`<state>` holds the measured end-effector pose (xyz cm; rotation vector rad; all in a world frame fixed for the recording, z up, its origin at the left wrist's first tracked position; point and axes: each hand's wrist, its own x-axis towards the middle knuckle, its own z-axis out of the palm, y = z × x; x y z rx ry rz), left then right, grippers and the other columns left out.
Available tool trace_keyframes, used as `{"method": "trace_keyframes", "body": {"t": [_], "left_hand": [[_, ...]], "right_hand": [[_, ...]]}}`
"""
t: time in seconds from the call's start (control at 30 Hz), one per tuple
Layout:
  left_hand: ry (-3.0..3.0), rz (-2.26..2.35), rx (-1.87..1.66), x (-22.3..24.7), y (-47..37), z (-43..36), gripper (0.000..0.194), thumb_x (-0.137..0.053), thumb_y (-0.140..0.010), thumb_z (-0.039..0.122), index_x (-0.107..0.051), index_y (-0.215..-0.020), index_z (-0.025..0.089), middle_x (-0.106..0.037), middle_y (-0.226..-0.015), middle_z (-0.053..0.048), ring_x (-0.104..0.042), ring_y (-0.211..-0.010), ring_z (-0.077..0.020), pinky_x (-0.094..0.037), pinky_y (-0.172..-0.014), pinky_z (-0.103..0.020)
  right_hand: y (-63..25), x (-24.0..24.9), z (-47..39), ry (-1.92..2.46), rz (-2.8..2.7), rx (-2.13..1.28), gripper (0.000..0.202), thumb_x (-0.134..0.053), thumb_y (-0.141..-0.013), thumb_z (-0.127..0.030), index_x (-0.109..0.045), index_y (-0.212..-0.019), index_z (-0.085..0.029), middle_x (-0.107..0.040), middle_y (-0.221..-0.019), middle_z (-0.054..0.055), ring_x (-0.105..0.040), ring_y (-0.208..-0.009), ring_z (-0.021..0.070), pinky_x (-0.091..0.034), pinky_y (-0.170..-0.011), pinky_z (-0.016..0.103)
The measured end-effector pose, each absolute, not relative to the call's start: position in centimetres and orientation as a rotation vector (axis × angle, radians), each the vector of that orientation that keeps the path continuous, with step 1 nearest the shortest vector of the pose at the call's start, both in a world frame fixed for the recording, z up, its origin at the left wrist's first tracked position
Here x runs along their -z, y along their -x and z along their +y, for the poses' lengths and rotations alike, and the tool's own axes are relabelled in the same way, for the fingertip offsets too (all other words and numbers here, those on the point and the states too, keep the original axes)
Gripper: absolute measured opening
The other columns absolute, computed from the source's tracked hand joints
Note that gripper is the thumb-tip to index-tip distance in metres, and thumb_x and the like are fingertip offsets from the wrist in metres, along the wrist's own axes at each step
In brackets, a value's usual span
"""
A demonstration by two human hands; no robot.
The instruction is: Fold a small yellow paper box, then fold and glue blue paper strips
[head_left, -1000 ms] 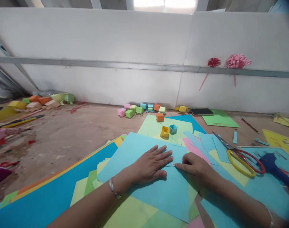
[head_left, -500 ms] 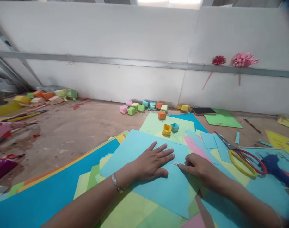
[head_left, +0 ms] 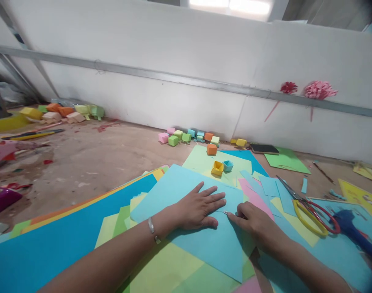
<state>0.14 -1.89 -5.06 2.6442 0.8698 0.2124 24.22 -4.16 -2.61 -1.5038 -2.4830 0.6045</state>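
Observation:
My left hand (head_left: 200, 206) lies flat with fingers spread, pressing on a light blue paper sheet (head_left: 164, 187). To its right, my right hand (head_left: 250, 221) is closed around a small craft knife (head_left: 225, 212). Only the knife's metal tip shows, touching the blue sheet beside a thin line that runs toward my left fingers; the rest is hidden in the hand. Under the sheet lie several layers of green, yellow and blue paper. Beyond it sit a yellow paper box (head_left: 217, 168) and a light blue paper box (head_left: 228, 165).
Scissors (head_left: 311, 213) with yellow and red handles lie at right, near a dark blue glue gun (head_left: 346, 224). A row of small folded paper boxes (head_left: 186, 137) stands by the white wall. A black phone-like slab (head_left: 264, 149) rests on green paper (head_left: 288, 160). A yellow-black cutter (head_left: 33, 134) lies far left.
My view has tilted slightly. Both hands stay in nearly the same place on the blue sheet, with the knife tip still against the paper.

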Motion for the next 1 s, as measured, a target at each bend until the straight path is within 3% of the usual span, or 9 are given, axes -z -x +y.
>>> {"method": "trace_keyframes", "body": {"t": [0.13,0.23,0.5,0.77,1.0], "left_hand": [[-2.656,0.865,-0.176,5.1,-0.1,-1.8,0.07,-0.027,-0.092,0.067,-0.021,-0.151,0.03,-0.021,-0.159,-0.002,-0.01,-0.148,-0.0277,0.004,-0.116,-0.057],[-2.667,0.871,-0.146,5.1,-0.1,-1.7,0.072,-0.024,-0.092,0.068,-0.021,-0.152,0.028,-0.018,-0.159,-0.002,-0.009,-0.148,-0.0278,0.005,-0.116,-0.056],[-2.708,0.877,-0.169,5.0,-0.1,-1.9,0.072,-0.025,-0.093,0.067,-0.022,-0.151,0.025,-0.024,-0.158,-0.003,-0.014,-0.147,-0.0297,-0.004,-0.116,-0.06],[-2.668,0.891,-0.169,4.9,-0.2,-1.9,0.073,-0.03,-0.093,0.066,-0.025,-0.151,0.023,-0.024,-0.158,-0.003,-0.013,-0.148,-0.029,0.0,-0.117,-0.058],[-2.653,0.891,-0.178,4.7,-0.3,-2.1,0.07,-0.036,-0.094,0.062,-0.027,-0.15,0.023,-0.024,-0.158,-0.004,-0.013,-0.147,-0.0293,0.001,-0.116,-0.058]], "right_hand": [[-25.0,3.4,-4.2,1.128,-2.755,-0.168,0.02,-0.043,-0.097,-0.023,-0.063,-0.098,-0.021,-0.058,-0.078,0.004,-0.05,-0.068,0.0184,-0.037,-0.06,0.03],[-25.4,3.5,-4.3,0.928,-2.843,0.094,0.034,-0.046,-0.089,-0.009,-0.061,-0.117,-0.019,-0.058,-0.081,0.007,-0.047,-0.069,0.0202,-0.034,-0.06,0.03],[-25.0,3.0,-4.9,0.775,-2.826,0.345,0.034,-0.045,-0.085,-0.001,-0.062,-0.111,-0.013,-0.055,-0.074,0.006,-0.044,-0.063,0.0179,-0.031,-0.056,0.028],[-23.8,3.0,-5.0,0.755,-2.854,0.446,0.027,-0.042,-0.089,-0.004,-0.065,-0.099,-0.011,-0.055,-0.071,0.007,-0.047,-0.063,0.0188,-0.031,-0.055,0.029],[-22.5,3.8,-5.0,0.915,-2.832,0.283,0.025,-0.041,-0.094,-0.01,-0.065,-0.093,-0.016,-0.055,-0.069,0.004,-0.047,-0.062,0.0176,-0.031,-0.053,0.028]]}}
